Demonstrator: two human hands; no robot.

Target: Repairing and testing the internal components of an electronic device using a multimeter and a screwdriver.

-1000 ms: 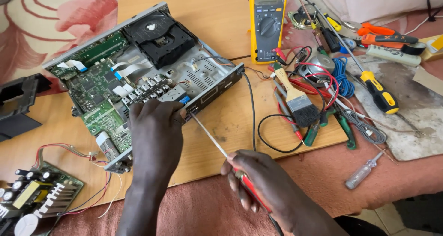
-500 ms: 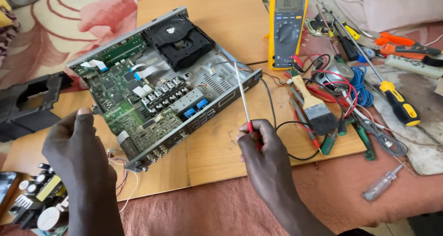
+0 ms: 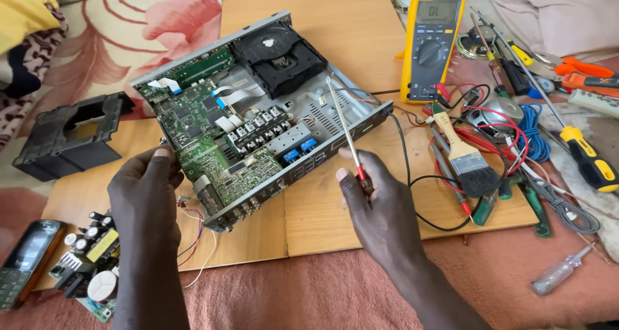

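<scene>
An opened disc player chassis [image 3: 258, 117] with green circuit boards and a black disc drive lies tilted on a wooden board [image 3: 335, 40]. My left hand [image 3: 147, 188] rests at the chassis's near left corner, fingertips touching the edge of the green board. My right hand [image 3: 374, 198] holds a thin screwdriver [image 3: 345, 127] by its red handle. The shaft points up and away, its tip over the bare metal floor of the chassis near the disc drive.
A yellow multimeter [image 3: 433, 43] stands behind the chassis with red and black leads. A paintbrush [image 3: 465, 155], several screwdrivers and pliers lie at right. A black plastic frame [image 3: 71, 135] sits at left. A small power board [image 3: 90, 259] and a phone [image 3: 22, 260] lie near left.
My left hand came off the chassis's rear panel, swung out left, then returned to its near left corner. My right hand lifted the screwdriver from low at the front until the shaft points into the chassis.
</scene>
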